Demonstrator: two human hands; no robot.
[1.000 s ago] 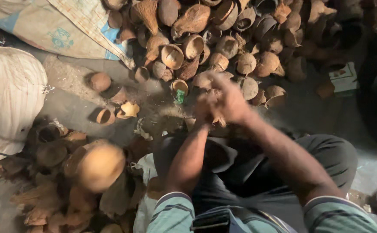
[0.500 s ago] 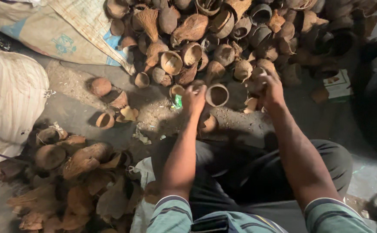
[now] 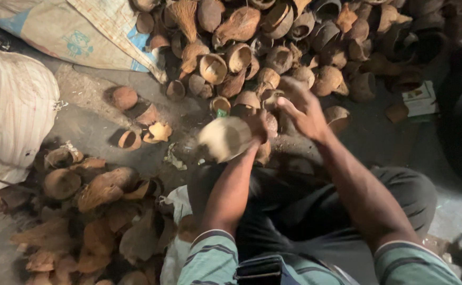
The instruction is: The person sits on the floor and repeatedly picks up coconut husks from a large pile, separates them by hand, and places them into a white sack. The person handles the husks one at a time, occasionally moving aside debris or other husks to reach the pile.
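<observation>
My left hand (image 3: pixel 256 126) grips a pale half coconut shell (image 3: pixel 224 138) and holds it above the floor, just in front of my knees. My right hand (image 3: pixel 303 108) hovers beside it to the right, fingers spread, holding nothing. Right behind both hands lies a big heap of brown coconut shells (image 3: pixel 294 37), several with their hollow side up. A small green object (image 3: pixel 220 112) sits on the floor at the heap's near edge.
A second pile of husks and shells (image 3: pixel 83 211) lies at my left. A full white striped sack (image 3: pixel 9 116) stands at the far left, woven sacks (image 3: pixel 83 31) at top left. Loose shells (image 3: pixel 130 140) dot the grey floor. A small white box (image 3: pixel 420 98) lies at the right.
My hands reached into the heap's near edge half a second ago. Now my left hand has lifted a pale shell out and drawn it back and left; my right hand has opened.
</observation>
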